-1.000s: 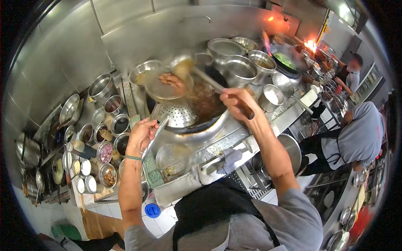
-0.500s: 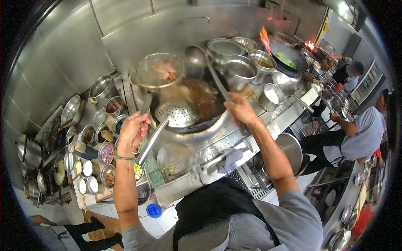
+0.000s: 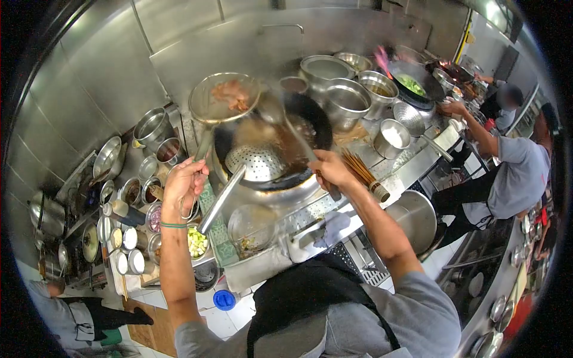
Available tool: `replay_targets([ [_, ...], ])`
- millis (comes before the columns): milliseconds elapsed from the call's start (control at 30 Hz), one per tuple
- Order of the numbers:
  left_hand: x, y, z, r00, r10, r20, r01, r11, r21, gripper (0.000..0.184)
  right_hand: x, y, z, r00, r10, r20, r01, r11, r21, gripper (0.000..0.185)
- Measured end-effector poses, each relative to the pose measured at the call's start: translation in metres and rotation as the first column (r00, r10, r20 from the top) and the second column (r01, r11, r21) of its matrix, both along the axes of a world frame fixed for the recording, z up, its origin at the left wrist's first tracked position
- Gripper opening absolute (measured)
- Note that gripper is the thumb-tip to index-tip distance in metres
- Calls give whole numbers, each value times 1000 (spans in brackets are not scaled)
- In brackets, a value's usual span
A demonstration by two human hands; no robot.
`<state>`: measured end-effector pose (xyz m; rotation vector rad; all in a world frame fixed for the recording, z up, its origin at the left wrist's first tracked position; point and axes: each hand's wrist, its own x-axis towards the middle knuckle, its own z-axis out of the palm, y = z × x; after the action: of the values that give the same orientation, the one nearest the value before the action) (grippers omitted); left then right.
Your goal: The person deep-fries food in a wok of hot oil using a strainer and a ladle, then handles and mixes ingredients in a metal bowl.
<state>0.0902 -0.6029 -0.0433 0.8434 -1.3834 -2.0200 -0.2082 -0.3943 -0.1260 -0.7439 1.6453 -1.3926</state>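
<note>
My left hand [image 3: 186, 182] is closed on the handle of a wire-mesh strainer [image 3: 197, 113], which is raised at the wok's far left side. Pinkish-brown pieces that look like meat [image 3: 233, 95] lie in it. My right hand [image 3: 331, 170] grips a ladle [image 3: 301, 140] by its long handle, its blurred bowl beside the strainer, over the wok's far side. Below them is a dark wok [image 3: 319, 113] with brown liquid in it. A perforated skimmer [image 3: 256, 164] rests at the wok's near left, its metal handle slanting toward me, untouched by either hand.
Steel pots [image 3: 345, 101] stand right of the wok, with a bamboo brush [image 3: 361, 173] near my right forearm. Ingredient containers [image 3: 197, 241] crowd the left. At right, a co-worker [image 3: 516, 152] reaches toward a second wok [image 3: 427, 83] holding greens. Another person [image 3: 65, 310] stands lower left.
The ladle bowl has come down and slightly left, and my right hand has shifted left and lower. The strainer stays raised. The co-worker's arm now extends to the second wok, which has tilted.
</note>
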Motion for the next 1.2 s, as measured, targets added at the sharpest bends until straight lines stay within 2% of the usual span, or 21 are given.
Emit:
replay_targets([
  [67,1,2,-1,1000,9,-9,-9,1000,-11,12,-4,1,3,965,15,263,-4,999,-43,8],
  [133,2,2,-4,1000,25,-16,-26,1000,-5,15,-12,4,8,869,61,492,-31,997,-69,11],
  [200,4,-3,-11,999,48,-20,-48,999,14,20,-19,10,13,726,123,676,-84,992,-91,15],
  [233,4,-5,-14,998,58,-12,-58,998,22,21,-18,11,15,680,106,725,22,986,-165,15],
  [267,5,-7,-17,998,70,-4,-69,997,29,22,-24,11,14,509,112,854,73,982,-172,12],
  [333,7,-13,-27,996,91,3,-91,995,46,21,-31,15,16,296,147,944,125,974,-191,16],
  [433,9,-14,-44,995,101,18,-102,993,59,15,-29,26,29,300,183,936,150,960,-236,22],
  [600,-6,4,-65,994,89,64,-93,993,69,10,-26,27,52,442,246,862,99,943,-319,20],
  [667,-13,2,-78,999,31,44,-35,994,107,12,-20,24,60,520,247,818,82,938,-336,17],
  [700,-17,4,-80,999,9,45,-15,992,126,12,-17,23,62,615,235,753,40,944,-327,15],
  [767,-24,9,-82,998,-28,52,19,985,170,16,-11,20,66,779,216,588,-39,954,-298,11],
  [833,-28,13,-82,998,-43,37,35,980,195,17,-1,20,72,952,142,272,-97,980,-175,10],
  [867,-29,14,-82,998,-49,30,42,977,209,17,3,23,75,989,117,93,-108,989,-104,10],
  [900,-29,15,-82,999,-45,24,39,978,203,17,8,27,77,995,94,-14,-95,995,-32,15],
  [1000,-23,18,-81,1000,-12,11,10,983,185,22,9,38,56,957,-23,-289,3,997,-71,35],
  [1067,-15,16,-80,1000,27,11,-29,985,170,31,-5,47,34,942,-13,-335,-20,995,-96,48],
  [1167,-8,4,-80,999,-35,-3,35,982,183,53,-7,60,22,924,-6,-383,-12,999,-47,43],
  [1200,-9,4,-76,1000,-4,-1,4,987,160,56,-6,61,16,928,-10,-372,-5,999,-41,41],
])
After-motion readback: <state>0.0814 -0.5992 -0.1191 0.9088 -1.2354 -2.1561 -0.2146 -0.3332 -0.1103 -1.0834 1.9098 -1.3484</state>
